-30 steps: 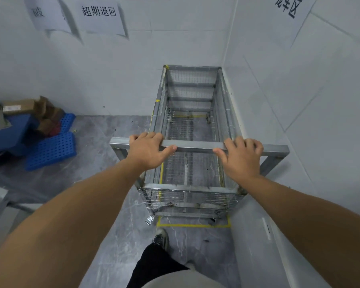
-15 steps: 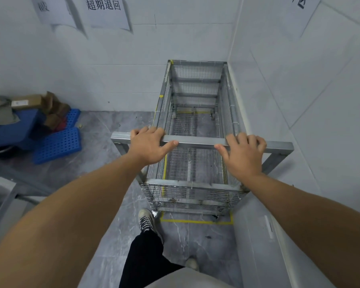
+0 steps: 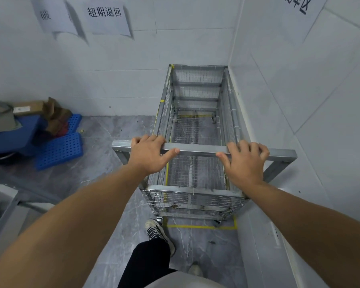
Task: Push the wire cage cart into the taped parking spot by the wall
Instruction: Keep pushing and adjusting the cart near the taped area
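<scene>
- The wire cage cart (image 3: 197, 125) stood in the far right corner of the room, its long right side just beside the right wall (image 3: 299, 84) and its far end close against the far wall (image 3: 133, 75)
- The left hand (image 3: 149, 155) was clamped on the cart's square metal handle bar (image 3: 195, 150), fingers curled over the top and thumb along the near face
- The right hand (image 3: 244, 162) was clamped on the same bar, further right, with its fingers hooked over the top edge
- Both forearms reached forward from the near edge of the view, well apart at the elbows
- Yellow floor tape (image 3: 200, 226) marked the parking spot; its near line lay on the grey floor just near of the cart's near wheels, with a corner turning up on the right
- More yellow tape showed through the mesh floor at the cart's far end
- The cage was empty, its mesh bottom letting the marbled floor show through
- A foot in a black and white sneaker (image 3: 157, 231) was planted just near and left of the cart's near left corner
- Blue perforated plastic pallets (image 3: 60, 149) and crumpled cardboard (image 3: 54, 115) lay on the floor at far left, well apart from the cart
- Two paper signs (image 3: 106, 17) with printed characters hung on the far wall, and another on the right wall
</scene>
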Available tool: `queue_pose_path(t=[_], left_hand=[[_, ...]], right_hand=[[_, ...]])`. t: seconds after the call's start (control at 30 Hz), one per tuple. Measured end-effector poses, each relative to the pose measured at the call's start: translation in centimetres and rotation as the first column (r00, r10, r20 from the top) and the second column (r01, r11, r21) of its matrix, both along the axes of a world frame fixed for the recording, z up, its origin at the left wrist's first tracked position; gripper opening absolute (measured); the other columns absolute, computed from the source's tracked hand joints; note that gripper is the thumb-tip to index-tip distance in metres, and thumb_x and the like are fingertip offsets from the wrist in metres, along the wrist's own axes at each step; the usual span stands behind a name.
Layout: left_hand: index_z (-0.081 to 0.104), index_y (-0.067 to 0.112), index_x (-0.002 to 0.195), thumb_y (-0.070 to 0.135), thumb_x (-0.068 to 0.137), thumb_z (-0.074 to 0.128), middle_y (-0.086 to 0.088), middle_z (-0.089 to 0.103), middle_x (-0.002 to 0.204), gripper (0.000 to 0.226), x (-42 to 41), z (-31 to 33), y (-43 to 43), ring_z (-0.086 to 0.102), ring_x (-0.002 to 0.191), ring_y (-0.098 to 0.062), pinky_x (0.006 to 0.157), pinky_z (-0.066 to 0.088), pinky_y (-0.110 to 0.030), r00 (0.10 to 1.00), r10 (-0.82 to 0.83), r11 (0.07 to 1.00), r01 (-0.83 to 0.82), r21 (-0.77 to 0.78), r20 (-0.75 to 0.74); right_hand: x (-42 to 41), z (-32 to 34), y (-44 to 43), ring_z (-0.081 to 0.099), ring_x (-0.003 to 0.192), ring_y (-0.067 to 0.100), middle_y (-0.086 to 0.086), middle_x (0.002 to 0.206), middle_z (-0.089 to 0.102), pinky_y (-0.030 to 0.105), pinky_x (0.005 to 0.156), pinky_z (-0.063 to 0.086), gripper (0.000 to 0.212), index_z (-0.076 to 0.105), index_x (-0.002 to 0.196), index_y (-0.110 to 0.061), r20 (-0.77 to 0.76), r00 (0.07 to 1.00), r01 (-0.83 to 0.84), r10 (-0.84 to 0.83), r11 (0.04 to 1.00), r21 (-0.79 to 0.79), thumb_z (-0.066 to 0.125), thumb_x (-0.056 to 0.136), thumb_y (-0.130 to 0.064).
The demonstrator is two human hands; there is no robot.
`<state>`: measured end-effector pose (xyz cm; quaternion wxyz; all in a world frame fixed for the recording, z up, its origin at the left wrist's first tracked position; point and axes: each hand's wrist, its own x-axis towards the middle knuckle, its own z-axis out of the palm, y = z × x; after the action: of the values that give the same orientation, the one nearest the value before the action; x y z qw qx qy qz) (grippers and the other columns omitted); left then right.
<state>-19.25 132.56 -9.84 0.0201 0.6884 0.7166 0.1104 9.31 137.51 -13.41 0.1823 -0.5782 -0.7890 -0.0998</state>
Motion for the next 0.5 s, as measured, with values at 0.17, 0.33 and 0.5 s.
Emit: queue_pose_path(t=[0.17, 0.33, 0.5], left_hand=[[0.056, 0.023, 0.096, 0.080, 0.080, 0.018, 0.006, 0.054, 0.093, 0.070, 0.10, -0.04, 0.07, 0.047, 0.094, -0.018, 0.088, 0.022, -0.039, 1.000, 0.010, 1.000, -0.010, -0.016, 0.006], [0.050, 0.025, 0.089, 0.079, 0.081, 0.019, 0.006, 0.054, 0.090, 0.063, 0.05, -0.25, 0.22, 0.044, 0.088, -0.017, 0.084, 0.021, -0.038, 1.000, -0.007, 1.000, 0.007, 0.012, 0.003], [0.049, 0.024, 0.086, 0.079, 0.083, 0.020, 0.004, 0.056, 0.088, 0.062, -0.20, -0.50, 0.27, 0.046, 0.086, -0.018, 0.081, 0.020, -0.037, 1.000, -0.009, 0.999, 0.009, 0.035, -0.016]], right_hand=[[0.02, 0.19, -0.02, 0.048, 0.092, 0.032, 0.007, 0.093, 0.059, 0.049, 0.094, 0.026, 0.056, 0.062, 0.098, -0.018, -0.013, 1.000, -0.016, 0.016, 1.000, 0.006, 0.029, 0.096, -0.063], [0.13, 0.24, -0.03, 0.049, 0.090, 0.032, 0.008, 0.091, 0.058, 0.049, 0.094, 0.027, 0.055, 0.061, 0.096, -0.018, -0.009, 1.000, -0.006, 0.006, 1.000, 0.019, 0.031, 0.096, -0.063], [0.00, 0.44, 0.04, 0.049, 0.091, 0.032, 0.008, 0.094, 0.058, 0.050, 0.095, 0.027, 0.055, 0.061, 0.098, -0.019, 0.014, 1.000, -0.005, 0.005, 1.000, -0.012, 0.030, 0.097, -0.063]])
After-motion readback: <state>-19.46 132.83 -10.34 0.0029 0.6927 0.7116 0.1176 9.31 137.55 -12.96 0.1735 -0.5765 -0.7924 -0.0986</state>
